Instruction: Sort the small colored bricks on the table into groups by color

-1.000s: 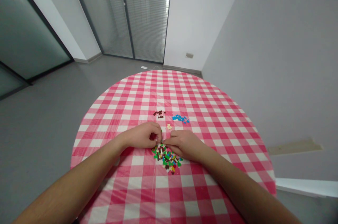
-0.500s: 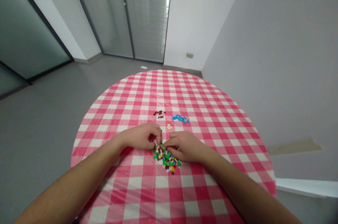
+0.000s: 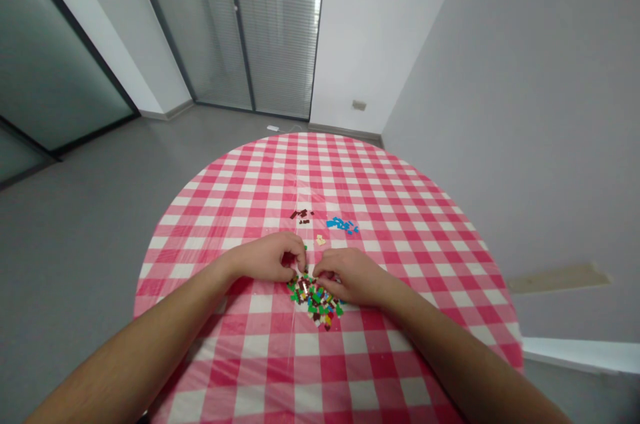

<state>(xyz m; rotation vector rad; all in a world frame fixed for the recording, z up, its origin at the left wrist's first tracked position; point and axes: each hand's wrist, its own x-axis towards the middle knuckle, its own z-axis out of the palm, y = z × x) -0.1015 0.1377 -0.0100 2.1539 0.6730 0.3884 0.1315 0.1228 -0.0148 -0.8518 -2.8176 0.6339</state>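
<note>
Head view: left hand (image 3: 270, 257) and right hand (image 3: 349, 276) curl just apart (whether either pinches anything, I cannot tell) at the far edge of the brick pile (image 3: 316, 303); beyond the blue pieces (image 3: 340, 224), checked tablecloth (image 3: 400, 204) runs wide to its rounded rim.

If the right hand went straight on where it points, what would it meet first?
Probably the left hand, whose fingers face the right hand across a small gap. Height is hard to judge, so it might brush the pile of colourful pieces first.
</note>
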